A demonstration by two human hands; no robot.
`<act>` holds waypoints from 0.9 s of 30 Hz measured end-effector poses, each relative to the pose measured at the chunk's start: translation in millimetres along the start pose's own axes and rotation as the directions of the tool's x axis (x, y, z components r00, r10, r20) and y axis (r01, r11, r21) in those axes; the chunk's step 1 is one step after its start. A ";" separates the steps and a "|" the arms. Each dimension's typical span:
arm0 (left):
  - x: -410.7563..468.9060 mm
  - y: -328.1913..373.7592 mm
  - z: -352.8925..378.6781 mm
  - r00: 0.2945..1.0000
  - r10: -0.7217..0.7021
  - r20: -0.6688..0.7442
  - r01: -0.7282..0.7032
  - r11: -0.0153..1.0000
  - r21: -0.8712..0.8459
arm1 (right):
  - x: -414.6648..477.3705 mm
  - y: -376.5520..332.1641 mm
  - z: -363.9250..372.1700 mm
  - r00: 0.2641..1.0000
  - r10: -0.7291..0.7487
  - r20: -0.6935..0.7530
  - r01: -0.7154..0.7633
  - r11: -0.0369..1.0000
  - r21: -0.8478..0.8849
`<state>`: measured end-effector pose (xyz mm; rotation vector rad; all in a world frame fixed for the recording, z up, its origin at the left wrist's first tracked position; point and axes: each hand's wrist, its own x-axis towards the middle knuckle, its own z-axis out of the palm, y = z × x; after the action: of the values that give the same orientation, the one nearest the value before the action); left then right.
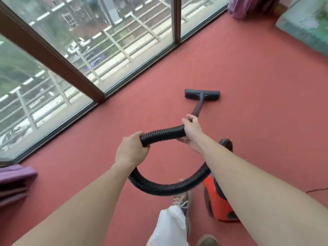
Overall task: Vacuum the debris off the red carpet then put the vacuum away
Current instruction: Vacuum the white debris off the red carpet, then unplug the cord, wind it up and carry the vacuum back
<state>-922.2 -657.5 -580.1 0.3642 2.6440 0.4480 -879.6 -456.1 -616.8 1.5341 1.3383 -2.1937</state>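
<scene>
The red carpet (248, 89) fills the floor. A black vacuum floor head (202, 94) lies flat on it, ahead of me, on a dark wand (198, 106). My right hand (192, 132) grips the wand's upper end where the ribbed black hose (159, 188) begins. My left hand (131, 150) grips the hose a little further back. The hose loops down under my right forearm to the red vacuum body (217, 201), which stands on the carpet by my feet. I cannot make out any debris on the carpet.
Floor-to-ceiling windows (110, 50) with a brown frame run along the left. Purple curtains hang at the lower left (14, 181) and far right (248, 6). A greenish mattress (307, 27) lies at the upper right. A thin cord (317, 189) trails at the right edge.
</scene>
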 end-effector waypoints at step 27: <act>174.1 -241.6 296.7 0.975 0.069 0.213 -0.106 0.979 0.172 | 306.5 261.0 120.9 0.802 -0.466 0.374 0.438 0.033 -0.898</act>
<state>-983.0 -747.6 -986.2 0.5557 2.4782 0.1831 -957.4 -592.0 -1006.9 0.5481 2.7095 -0.7718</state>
